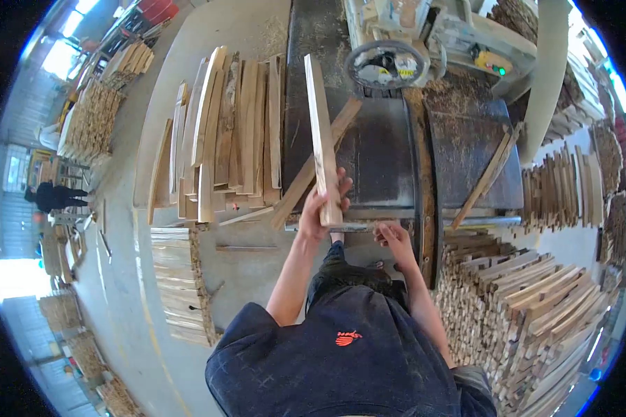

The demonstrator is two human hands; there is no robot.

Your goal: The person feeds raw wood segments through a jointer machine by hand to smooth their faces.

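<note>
My left hand (pixel 325 201) is closed around the lower end of a pale squared wood strip (pixel 318 118), which points up and away over the dark machine table (pixel 379 153). Beneath that strip another wood strip (pixel 306 182) lies slantwise across the table's left part. My right hand (pixel 394 242) is at the table's front edge, close to the metal rail (pixel 358 226). Its fingers are loosely bent, thumb apart, and no thing shows in them.
A machine with a round guard (pixel 387 66) stands at the far side. Wood strips (pixel 233 128) lie in a row on the left, above a stacked pile (pixel 176 285). More strips (pixel 483 174) rest on the right table, beside a large wood stack (pixel 522 313). A person (pixel 54 197) stands far left.
</note>
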